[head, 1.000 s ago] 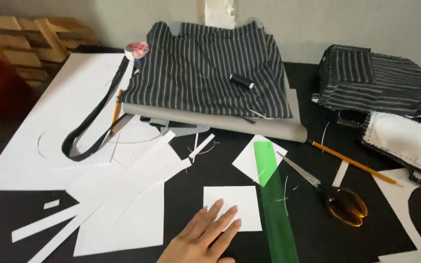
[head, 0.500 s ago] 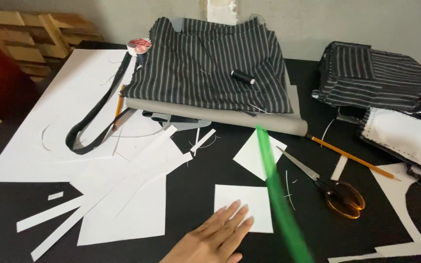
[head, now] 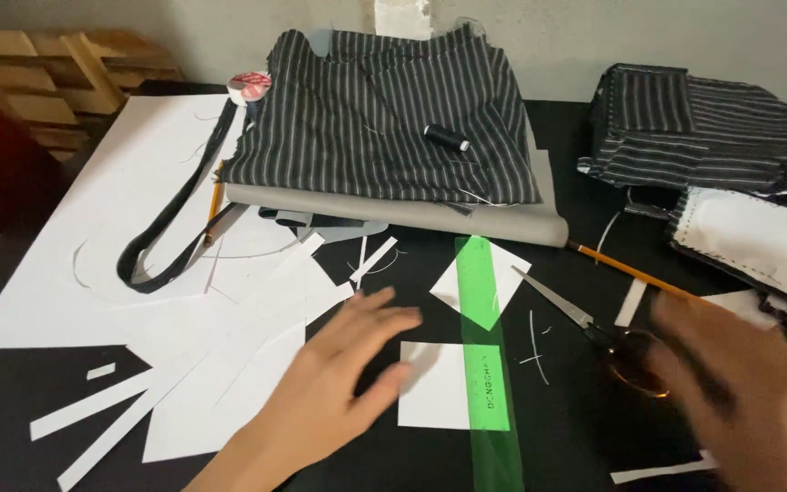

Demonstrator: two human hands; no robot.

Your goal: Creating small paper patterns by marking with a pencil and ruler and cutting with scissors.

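We are seeing no screens, signs or packages on this table. We are finding only two things carrying print. A small round object [head: 250, 87] with a red and white label on its top is sitting at the far left corner of the striped fabric [head: 366, 118], by the edge of the big white sheet [head: 111, 200]. A translucent green ruler [head: 485, 364] is lying across the white paper square [head: 434, 387] and is bearing a short line of dark lettering along its length

Single head-worn view looks steeply down, close over the black table [head: 557, 428].
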